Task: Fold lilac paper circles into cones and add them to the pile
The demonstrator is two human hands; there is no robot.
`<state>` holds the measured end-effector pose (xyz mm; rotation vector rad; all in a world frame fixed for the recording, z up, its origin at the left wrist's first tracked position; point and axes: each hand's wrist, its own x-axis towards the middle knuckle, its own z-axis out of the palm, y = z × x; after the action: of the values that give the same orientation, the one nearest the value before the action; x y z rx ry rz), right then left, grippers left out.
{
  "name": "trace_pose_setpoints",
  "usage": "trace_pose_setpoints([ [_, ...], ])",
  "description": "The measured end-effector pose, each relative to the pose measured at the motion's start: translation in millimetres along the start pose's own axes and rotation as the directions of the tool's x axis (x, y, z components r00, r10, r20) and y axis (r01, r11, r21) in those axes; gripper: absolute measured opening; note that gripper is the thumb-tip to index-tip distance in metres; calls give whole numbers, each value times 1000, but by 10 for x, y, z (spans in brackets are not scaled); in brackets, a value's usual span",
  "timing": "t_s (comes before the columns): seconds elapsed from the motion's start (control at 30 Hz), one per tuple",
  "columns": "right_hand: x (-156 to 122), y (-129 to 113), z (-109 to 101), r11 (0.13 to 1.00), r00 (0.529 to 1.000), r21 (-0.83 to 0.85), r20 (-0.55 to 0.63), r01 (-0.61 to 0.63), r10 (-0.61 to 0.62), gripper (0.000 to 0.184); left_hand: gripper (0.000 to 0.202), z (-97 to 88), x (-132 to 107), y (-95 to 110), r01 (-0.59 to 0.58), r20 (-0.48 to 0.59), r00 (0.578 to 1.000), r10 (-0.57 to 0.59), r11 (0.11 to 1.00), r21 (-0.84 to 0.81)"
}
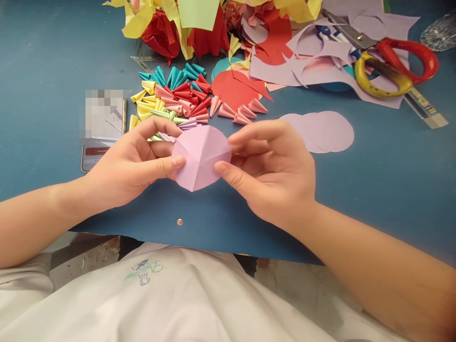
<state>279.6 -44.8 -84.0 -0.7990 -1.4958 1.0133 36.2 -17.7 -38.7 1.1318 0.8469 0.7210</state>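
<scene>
Between my two hands is a lilac paper circle (202, 159) with crossing fold lines, held above the front of the blue table. My left hand (131, 164) pinches its left edge, thumb on top and fingers behind. At the right edge, my right hand (274, 168) grips it between thumb and fingers. Just beyond the circle lies a pile of small rolled paper cones (181, 95) in teal, red, pink, yellow, green and lilac. More lilac paper circles (333, 132) overlap flat on the table, to the right of my right hand.
Scissors (388, 59) with red and yellow handles rest on lilac paper scraps (274, 69) at the back right. A phone (96, 152) lies left of my left hand. Red and yellow paper flowers (162, 35) stand at the back. The table's front edge (213, 251) runs before my lap.
</scene>
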Motion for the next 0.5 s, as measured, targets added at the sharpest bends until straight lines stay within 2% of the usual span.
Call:
trace_pose_setpoints([
  [0.07,-2,-5,-9,999,1000,-23,7,30,-30,26,38,-10,-7,-5,-48,5,999,48,998,29],
  [0.23,4,-15,-39,985,995,-150,75,79,-68,37,25,2,-13,-24,-156,71,986,148,979,129],
  [0.37,18,-20,-43,935,976,-283,101,212,-191,29,23,14,3,-52,-223,87,974,211,961,164],
  [0.5,38,-45,-46,884,968,-396,114,250,-223,19,28,1,11,-72,-216,128,972,196,961,170],
])
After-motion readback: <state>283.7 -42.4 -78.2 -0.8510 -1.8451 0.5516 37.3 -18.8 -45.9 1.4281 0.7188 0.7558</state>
